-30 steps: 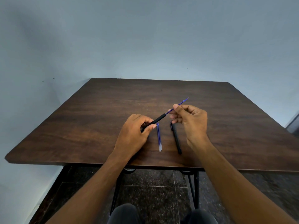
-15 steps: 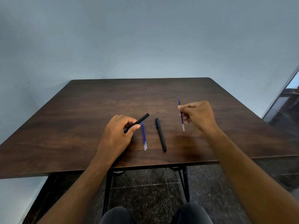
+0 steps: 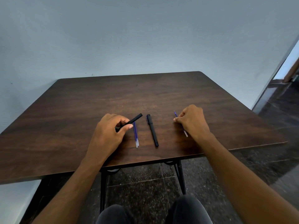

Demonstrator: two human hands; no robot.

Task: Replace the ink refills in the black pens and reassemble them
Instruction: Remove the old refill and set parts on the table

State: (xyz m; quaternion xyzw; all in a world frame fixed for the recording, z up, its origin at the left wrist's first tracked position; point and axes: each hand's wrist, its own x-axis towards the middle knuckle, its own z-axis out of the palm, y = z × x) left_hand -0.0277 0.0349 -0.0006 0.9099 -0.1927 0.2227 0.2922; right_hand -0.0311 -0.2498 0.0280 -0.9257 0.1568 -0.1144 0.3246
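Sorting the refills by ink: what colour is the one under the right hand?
Blue-violet, with a clear end; the refill under the right hand shows in the head view.

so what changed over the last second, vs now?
The right hand drew the blue refill out of the black barrel, carried it off to the right and lowered it to the table, still pinching it. The left hand keeps holding the barrel. The spare refills and the other black pen lie as before.

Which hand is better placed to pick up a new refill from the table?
Left, probably. The refills lie just beside the left hand, but it holds the barrel; the right hand is farther away and holds the old refill.
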